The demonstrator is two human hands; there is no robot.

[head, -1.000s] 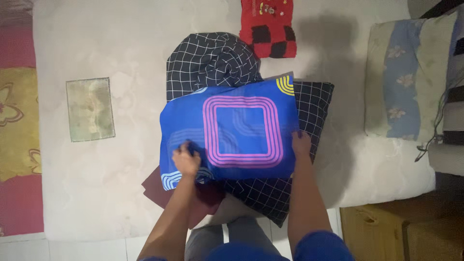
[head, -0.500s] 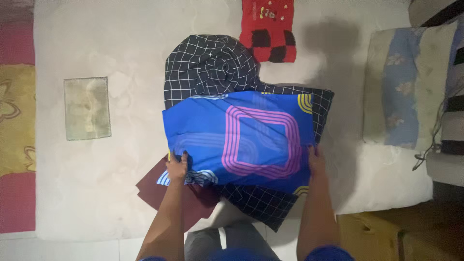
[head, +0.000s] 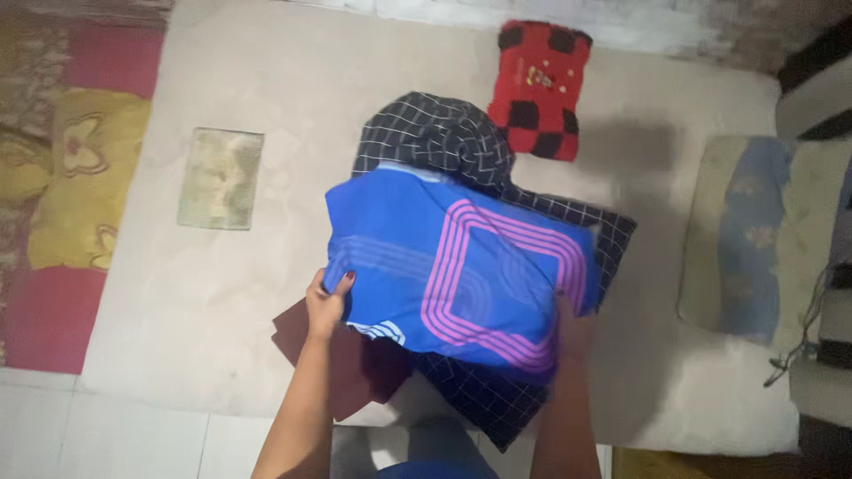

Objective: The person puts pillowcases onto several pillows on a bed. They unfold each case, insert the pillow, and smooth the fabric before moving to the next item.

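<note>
Pale mattress [head: 222, 302] bedding lay beneath a dark checked pillow [head: 497, 390]. Since a second earlier, the blue cloth cover with pink square lines [head: 453, 266] had been lifted and skewed above it, its left edge pinched by left-hand [head: 325, 306] fingers; the right hand [head: 568, 341] was hidden behind cloth, its grip indeterminable.

Smooth blue cloth pillowcase [head: 444, 266] with slight sheen and pink printed lines, matt black grid-checked cotton pillow [head: 497, 381], plush red-and-black checked cushion [head: 540, 89], matt maroon cloth [head: 346, 372], dull cream mattress [head: 222, 293] fabric, faintly mottled
</note>
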